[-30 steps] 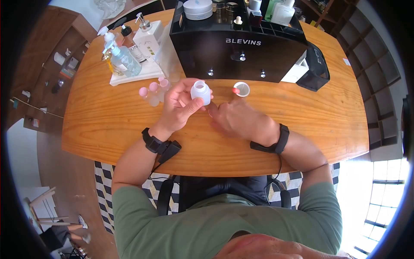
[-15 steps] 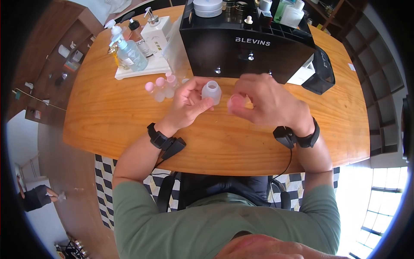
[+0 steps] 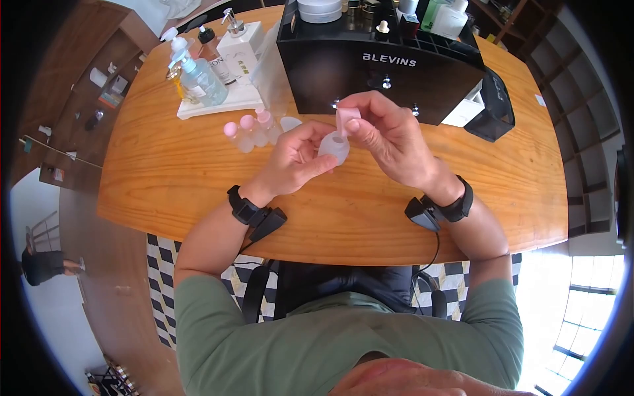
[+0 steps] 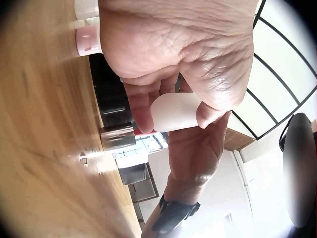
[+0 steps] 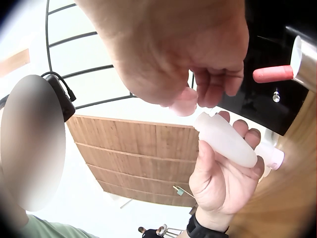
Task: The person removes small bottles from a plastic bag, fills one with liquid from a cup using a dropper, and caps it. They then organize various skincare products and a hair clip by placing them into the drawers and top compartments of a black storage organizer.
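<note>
A small translucent white bottle [image 3: 333,153] with an uncovered mouth is gripped between the thumb and fingers of my left hand [image 3: 290,162], tilted above the table. My right hand [image 3: 399,145] pinches a pink cap [image 3: 346,122] between thumb and fingers, right at the bottle's mouth. In the right wrist view the cap [image 5: 184,103] is close beside the bottle's neck [image 5: 203,119]. The left wrist view shows the bottle's white body [image 4: 173,111] under my thumb. Several small bottles with pink caps [image 3: 247,121] stand left of my left hand.
A black drawer organizer [image 3: 323,79] stands at the back, cosmetics on top. Pump bottles [image 3: 205,82] sit on a white tray [image 3: 224,109] at back left. A metallic cup [image 4: 118,137] holds a red stick [image 5: 273,74]. A black pouch [image 3: 492,109] lies at back right.
My right hand has risen from low over the table with the pink cap and moved left to the bottle's mouth. My left hand has shifted slightly right and tilted the bottle.
</note>
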Tool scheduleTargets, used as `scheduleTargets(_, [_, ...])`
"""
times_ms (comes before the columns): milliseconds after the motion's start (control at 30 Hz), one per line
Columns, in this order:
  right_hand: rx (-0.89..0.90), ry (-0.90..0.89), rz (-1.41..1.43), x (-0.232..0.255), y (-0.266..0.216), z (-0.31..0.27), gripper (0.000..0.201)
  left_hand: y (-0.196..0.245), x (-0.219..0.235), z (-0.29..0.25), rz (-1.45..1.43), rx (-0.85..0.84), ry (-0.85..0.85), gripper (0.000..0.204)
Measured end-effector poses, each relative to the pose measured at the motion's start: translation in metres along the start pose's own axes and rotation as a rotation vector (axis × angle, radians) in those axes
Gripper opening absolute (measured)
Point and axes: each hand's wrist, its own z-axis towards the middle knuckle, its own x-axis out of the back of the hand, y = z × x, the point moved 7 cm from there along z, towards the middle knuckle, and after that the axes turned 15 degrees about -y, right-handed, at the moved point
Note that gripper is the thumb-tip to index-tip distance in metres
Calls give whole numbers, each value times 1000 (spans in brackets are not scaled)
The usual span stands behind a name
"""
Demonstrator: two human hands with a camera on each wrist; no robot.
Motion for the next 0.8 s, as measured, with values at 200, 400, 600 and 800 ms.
scheduleTargets(200, [-11, 161, 262, 4, -4, -4, 24, 1, -1, 0, 6, 12, 3, 39])
scheduleTargets(400, [-81, 36, 140, 3, -4, -2, 22, 0, -1, 0, -5, 4, 0, 39])
scheduleTargets(600, [-22, 156, 73, 0, 8, -9, 22, 1, -1, 1, -23, -26, 16, 39])
scheduleTargets(800, [0, 42, -256, -7, -6, -7, 34, -2, 3, 0, 20, -45, 31, 40])
